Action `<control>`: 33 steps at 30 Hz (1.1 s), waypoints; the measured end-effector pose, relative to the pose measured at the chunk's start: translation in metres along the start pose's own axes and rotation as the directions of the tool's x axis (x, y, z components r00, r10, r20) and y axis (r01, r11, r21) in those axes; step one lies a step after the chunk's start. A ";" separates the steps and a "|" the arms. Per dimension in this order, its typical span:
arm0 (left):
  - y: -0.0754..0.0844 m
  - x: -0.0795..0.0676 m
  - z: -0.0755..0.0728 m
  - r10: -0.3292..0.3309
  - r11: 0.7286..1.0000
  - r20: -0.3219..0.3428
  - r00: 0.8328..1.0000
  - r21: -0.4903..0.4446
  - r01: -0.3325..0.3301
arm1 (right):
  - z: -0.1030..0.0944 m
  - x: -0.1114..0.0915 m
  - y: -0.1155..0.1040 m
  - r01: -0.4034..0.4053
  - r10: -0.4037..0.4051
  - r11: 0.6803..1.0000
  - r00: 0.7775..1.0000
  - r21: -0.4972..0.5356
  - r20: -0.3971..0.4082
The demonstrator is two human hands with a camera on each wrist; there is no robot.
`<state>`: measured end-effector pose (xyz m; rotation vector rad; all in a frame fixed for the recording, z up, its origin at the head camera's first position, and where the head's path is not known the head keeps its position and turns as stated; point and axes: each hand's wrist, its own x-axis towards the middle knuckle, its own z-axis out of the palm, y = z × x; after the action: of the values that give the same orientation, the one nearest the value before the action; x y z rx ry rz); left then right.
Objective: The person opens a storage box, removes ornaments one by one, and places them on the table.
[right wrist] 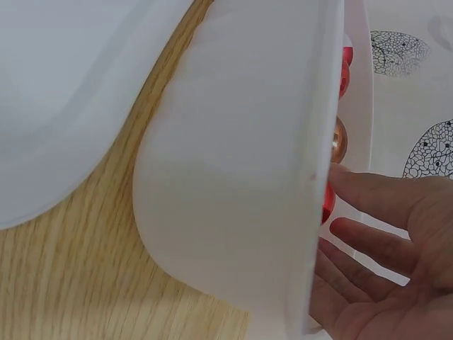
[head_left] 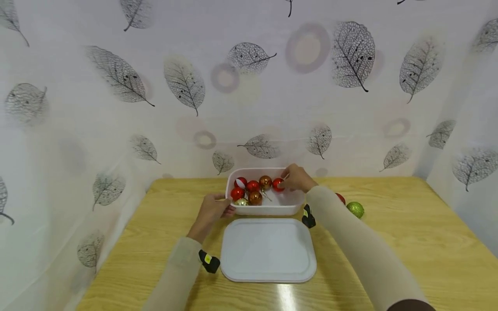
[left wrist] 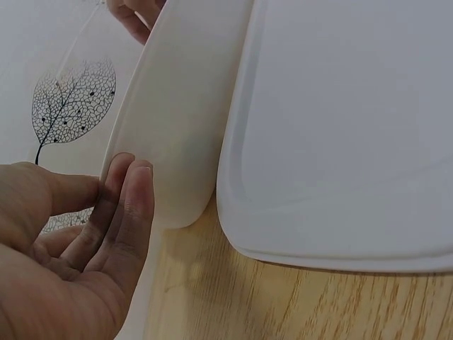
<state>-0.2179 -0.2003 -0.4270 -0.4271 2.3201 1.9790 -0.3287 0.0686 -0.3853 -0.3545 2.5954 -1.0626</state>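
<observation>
Seven baubles already lie in the white tub, grouped toward its left and far side: reds, coppers, one gold, one red-and-white. The right hand reaches into the tub from the far right and rests against a red bauble; the head view suggests a fingertip grip on it, but the right wrist view shows the fingers straight, so the grip state cannot be told. The left hand steadies the tub's near-left corner with straight fingers laid against the wall, not clamped.

Left to do, by judgement: a green bauble and a partly hidden red one lie on the worktop to the right. The lid lies flat, near side of the tub, not fitted.
</observation>
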 end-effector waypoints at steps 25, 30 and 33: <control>-0.001 0.000 -0.001 -0.019 1.000 -0.011 1.000 0.006 0.019 | 0.032 -0.003 0.009 0.104 -0.104 0.989 0.995 0.102 -0.003; -0.001 0.001 0.000 -0.011 1.000 -0.006 1.000 -0.002 0.011 | 0.035 -0.004 0.008 0.104 -0.103 0.991 0.995 0.082 -0.009; -0.001 0.001 0.000 -0.008 1.000 -0.001 1.000 -0.007 0.008 | 0.036 -0.005 0.007 0.105 -0.104 0.993 0.994 0.051 -0.012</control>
<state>-0.2184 -0.2009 -0.4282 -0.4377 2.3092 1.9849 -0.3118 0.0521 -0.4133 -0.4786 2.5771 -1.1667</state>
